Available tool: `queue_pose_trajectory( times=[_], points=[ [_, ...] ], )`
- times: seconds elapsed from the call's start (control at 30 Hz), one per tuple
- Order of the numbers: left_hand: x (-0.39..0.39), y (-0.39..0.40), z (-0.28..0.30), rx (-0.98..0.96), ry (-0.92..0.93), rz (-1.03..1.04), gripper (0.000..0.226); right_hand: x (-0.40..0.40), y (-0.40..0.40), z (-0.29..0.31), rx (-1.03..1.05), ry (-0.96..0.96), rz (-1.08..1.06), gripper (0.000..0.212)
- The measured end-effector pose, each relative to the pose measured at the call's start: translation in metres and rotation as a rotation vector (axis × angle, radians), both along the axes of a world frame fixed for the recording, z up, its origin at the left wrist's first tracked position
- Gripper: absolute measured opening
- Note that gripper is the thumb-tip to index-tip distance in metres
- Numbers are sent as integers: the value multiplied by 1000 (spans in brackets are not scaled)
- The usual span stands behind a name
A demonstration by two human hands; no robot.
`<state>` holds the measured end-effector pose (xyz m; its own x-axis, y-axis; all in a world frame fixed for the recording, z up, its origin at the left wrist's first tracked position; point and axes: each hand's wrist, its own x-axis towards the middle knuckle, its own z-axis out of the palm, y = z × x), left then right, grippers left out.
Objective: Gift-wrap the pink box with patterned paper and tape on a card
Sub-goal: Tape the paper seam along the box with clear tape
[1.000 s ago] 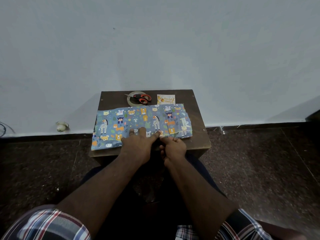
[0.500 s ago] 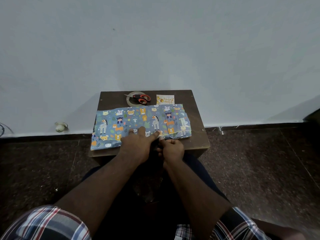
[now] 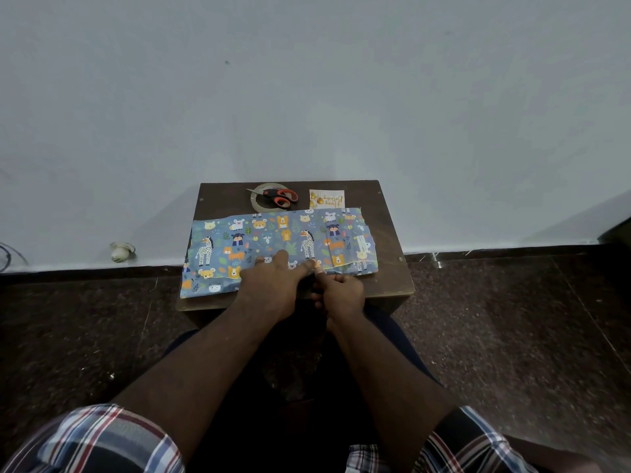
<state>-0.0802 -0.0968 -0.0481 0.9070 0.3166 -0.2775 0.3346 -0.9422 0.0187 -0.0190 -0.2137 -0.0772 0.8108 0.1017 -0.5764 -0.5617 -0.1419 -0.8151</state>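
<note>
Fingers (image 3: 273, 259) of the left hand (image 3: 269, 285) lie flat on the patterned paper (image 3: 273, 233).

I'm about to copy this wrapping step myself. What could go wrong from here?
The wrapping paper overhangs the table at its near left corner, so it might slide or crease. The right hand pinches only the edge; that seam could tear. The scissors sit on the tape roll, awkward to grab one-handed.

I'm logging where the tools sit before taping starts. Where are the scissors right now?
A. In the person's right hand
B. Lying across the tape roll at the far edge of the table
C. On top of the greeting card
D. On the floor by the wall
B: the scissors lie across the tape roll at the table's far edge, left of the card.
</note>
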Motion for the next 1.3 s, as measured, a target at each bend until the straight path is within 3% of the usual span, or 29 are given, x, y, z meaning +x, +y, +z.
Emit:
queue_pose_trajectory(
  times=[0.27,0.33,0.4,0.5,0.57,0.67,0.77,1.17,1.3],
  points=[
    [0,-1,2,48,36,2,78,-4,-4,6,-38,-28,44,24],
    [-4,2,3,53,16,7,77,-7,-8,9,-60,-109,100,19],
    [-10,7,3,19,-20,9,75,-7,-14,14,-208,-355,234,19],
    [-20,16,0,-30,-62,0,71,2,-15,22,-544,-685,582,39],
    [-25,19,-4,-62,-96,-10,70,8,-15,25,-734,-724,818,47],
    [-31,27,-9,-75,-112,-8,69,6,-19,29,-864,-702,970,56],
    [-38,36,-13,-21,-110,34,66,4,-23,31,-887,-722,990,59],
    [-49,41,-15,-154,-127,59,68,7,-23,37,-937,-735,996,49],
    [-40,48,-2,-80,-268,67,56,10,-17,40,-822,-766,871,40]
  ],
)
